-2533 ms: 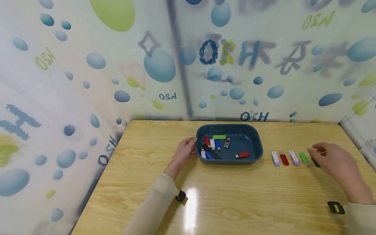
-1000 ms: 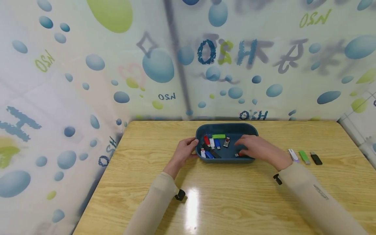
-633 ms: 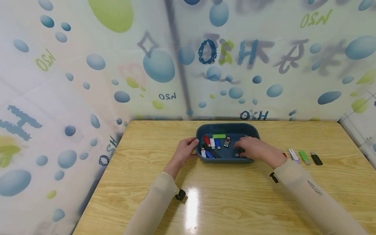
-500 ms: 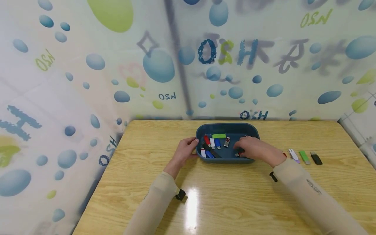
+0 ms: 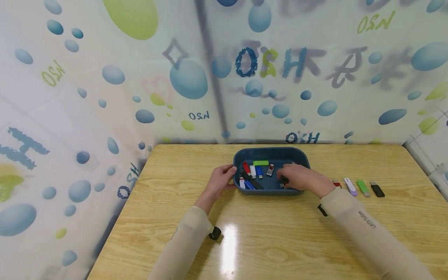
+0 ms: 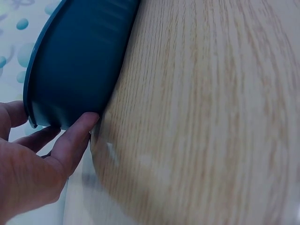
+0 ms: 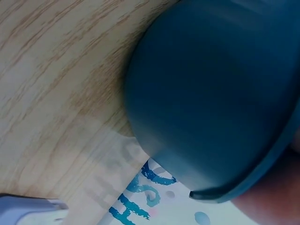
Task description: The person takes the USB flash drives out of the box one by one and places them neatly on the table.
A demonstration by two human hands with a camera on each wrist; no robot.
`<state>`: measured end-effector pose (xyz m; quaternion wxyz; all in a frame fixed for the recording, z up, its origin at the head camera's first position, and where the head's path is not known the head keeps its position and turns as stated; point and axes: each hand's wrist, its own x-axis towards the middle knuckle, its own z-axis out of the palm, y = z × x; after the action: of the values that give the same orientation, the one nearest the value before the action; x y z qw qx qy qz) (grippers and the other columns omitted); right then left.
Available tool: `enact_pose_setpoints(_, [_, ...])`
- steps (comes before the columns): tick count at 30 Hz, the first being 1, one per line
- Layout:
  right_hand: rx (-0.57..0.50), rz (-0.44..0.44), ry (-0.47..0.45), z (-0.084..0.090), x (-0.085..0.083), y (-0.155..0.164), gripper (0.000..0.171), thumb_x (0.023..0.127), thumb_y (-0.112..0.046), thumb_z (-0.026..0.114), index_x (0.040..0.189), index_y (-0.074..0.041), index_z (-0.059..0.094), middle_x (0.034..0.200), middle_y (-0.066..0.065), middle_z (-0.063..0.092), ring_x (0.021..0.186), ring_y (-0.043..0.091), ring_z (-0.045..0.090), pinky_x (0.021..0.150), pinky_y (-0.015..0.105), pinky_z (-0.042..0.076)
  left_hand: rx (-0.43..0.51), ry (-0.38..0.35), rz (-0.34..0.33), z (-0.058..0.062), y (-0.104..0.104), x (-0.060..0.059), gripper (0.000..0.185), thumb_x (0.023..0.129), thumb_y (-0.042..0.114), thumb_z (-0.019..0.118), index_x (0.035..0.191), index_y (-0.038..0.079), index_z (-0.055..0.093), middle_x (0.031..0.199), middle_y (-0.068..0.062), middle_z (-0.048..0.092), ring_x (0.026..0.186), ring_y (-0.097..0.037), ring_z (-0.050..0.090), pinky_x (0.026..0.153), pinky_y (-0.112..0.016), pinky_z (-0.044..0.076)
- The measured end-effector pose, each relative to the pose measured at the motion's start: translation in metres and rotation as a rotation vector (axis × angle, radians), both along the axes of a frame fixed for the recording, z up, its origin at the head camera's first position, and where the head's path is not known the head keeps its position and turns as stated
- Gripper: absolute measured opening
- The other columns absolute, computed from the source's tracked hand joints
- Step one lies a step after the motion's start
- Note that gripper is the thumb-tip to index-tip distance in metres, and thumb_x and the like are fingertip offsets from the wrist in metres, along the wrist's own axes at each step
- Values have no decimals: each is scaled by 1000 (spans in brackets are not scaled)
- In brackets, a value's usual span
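Note:
My left hand (image 5: 219,180) grips the left end of a dark blue plastic tray (image 5: 271,192), thumb at the rim and fingers against the outer wall, as the left wrist view shows (image 6: 40,173). My right hand (image 5: 297,178) reaches over the tray's right end with fingers bent down at a red USB stick. The stick's metal plug (image 5: 282,186) peeks out; its body is covered. Those fingertips are hidden, and I cannot tell whether they pinch it. In the tray's left half lie several USB sticks, among them a lime green one (image 5: 260,163) and a swivel one (image 5: 270,170).
On the wooden table (image 5: 280,233), right of the tray, a row holds a red stick (image 5: 337,183), a white-purple one (image 5: 350,186), a green one (image 5: 363,188) and a black one (image 5: 377,189). My right forearm passes close to the row's left end. A patterned curtain (image 5: 224,77) hangs behind.
My right hand has left the black stick at the row's right end and moved left into the tray, over the red stick. The left hand stays on the tray.

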<state>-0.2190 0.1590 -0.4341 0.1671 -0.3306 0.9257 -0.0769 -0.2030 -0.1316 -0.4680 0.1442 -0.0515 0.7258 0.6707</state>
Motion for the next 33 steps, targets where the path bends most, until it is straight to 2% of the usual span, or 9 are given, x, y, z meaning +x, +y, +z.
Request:
enact_pose_setpoints(8, [-51,7,-21,-4,-4,4,14,89,-2,79,89,-11,68,84,-2,59,75,15,52,70,34,49,-5,0,-1,1,1,1,48,108,25,57,148,-2,53,144,-20,57,123,-31,61,87,-46,62])
enact_pose_setpoints(11, [-69,-4,-28,-3,-3,6,14,91,-2,77,86,-12,68,81,-4,58,72,14,51,67,32,47,-11,-5,-1,1,2,1,48,108,25,57,148,-2,53,145,-20,57,123,-31,61,87,-46,62])
enact_pose_setpoints(14, [-85,-14,-24,-3,-2,7,12,92,-2,75,87,-11,70,80,-5,59,71,14,51,67,31,47,-17,-11,1,1,2,0,48,108,26,57,148,-1,53,145,-20,57,122,-31,61,88,-46,61])
enact_pose_setpoints(20, [-122,-73,-21,-3,-1,8,2,96,-7,73,98,-6,73,86,-1,63,75,15,53,70,34,53,-13,-18,-2,1,3,-1,48,109,25,56,149,-1,53,146,-20,56,122,-32,61,89,-46,61])
enact_pose_setpoints(33, [-297,-211,163,6,14,10,16,93,-12,78,105,-3,73,90,3,63,78,17,56,70,36,54,-17,-12,-3,4,1,2,48,109,25,56,149,-1,53,145,-20,56,122,-32,62,88,-46,61])
